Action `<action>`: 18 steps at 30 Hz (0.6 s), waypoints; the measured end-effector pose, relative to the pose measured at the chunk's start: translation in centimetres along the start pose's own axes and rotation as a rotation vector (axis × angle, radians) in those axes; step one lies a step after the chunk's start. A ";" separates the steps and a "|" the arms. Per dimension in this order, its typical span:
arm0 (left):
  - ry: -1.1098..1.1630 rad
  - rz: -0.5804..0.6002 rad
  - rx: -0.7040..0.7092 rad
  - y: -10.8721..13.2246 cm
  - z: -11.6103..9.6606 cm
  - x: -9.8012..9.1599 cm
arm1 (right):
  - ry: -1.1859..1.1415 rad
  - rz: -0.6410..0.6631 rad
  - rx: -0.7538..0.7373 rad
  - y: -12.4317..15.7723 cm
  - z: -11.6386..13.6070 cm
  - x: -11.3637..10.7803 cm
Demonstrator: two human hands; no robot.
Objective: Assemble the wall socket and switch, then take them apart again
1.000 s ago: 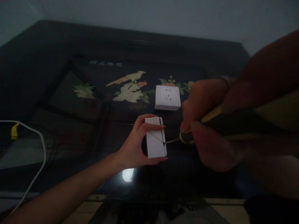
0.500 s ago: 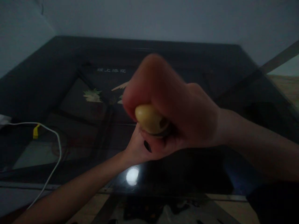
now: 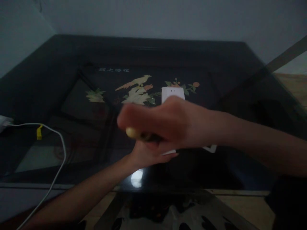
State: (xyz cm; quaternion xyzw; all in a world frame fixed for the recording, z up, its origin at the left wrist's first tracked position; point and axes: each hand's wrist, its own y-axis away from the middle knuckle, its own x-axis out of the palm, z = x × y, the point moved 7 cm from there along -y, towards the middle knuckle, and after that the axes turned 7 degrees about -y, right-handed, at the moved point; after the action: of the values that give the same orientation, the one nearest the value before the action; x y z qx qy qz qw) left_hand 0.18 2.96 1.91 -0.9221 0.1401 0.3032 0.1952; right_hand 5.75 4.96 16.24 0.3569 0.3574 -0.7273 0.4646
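Note:
My right hand (image 3: 165,121) is closed in a fist around a yellow-handled screwdriver (image 3: 132,132); only the rounded, dark-marked butt shows, and its shaft is hidden. Just beneath, my left hand (image 3: 146,155) grips the near end of a white power strip (image 3: 173,92), its fingers partly covered by my right hand. Slots show at the strip's far end, while its middle is hidden behind my right hand. A white corner of something (image 3: 211,149) pokes out under my right wrist; I cannot tell whether it belongs to the strip.
A glossy black table (image 3: 216,172) carries a bird-and-flower inlay (image 3: 135,95). On the left runs a white cable (image 3: 62,143) with a yellow tag (image 3: 39,132), leading to a white block (image 3: 4,123). A pale wall (image 3: 153,19) stands behind the table.
My right hand has dropped lower and away from the camera, turning with the screwdriver, whose butt shifted left. The power strip's far end and the white corner have come into sight.

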 end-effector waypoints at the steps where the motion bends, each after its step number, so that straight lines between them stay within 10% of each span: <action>1: 0.006 -0.037 0.033 -0.2 -0.5 -0.3 | -0.032 -0.123 0.005 0.5 -0.4 -1.2; 8: 0.099 -0.045 0.166 -1.5 -2.1 -1.6 | -0.270 -1.111 0.310 13.0 -6.7 -8.3; 13: 0.012 0.035 0.084 -1.3 -1.1 -1.3 | -0.215 -1.323 0.632 24.6 -9.3 -7.8; 18: -0.110 0.003 0.030 -1.4 -0.2 -2.6 | -0.047 -1.406 0.717 29.9 -9.8 -4.2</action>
State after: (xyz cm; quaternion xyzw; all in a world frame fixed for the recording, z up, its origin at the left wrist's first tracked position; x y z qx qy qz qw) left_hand -1.22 4.47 4.04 -0.9008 0.1352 0.3516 0.2158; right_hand 36.77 5.70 9.37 0.1597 0.2331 -0.9287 -0.2400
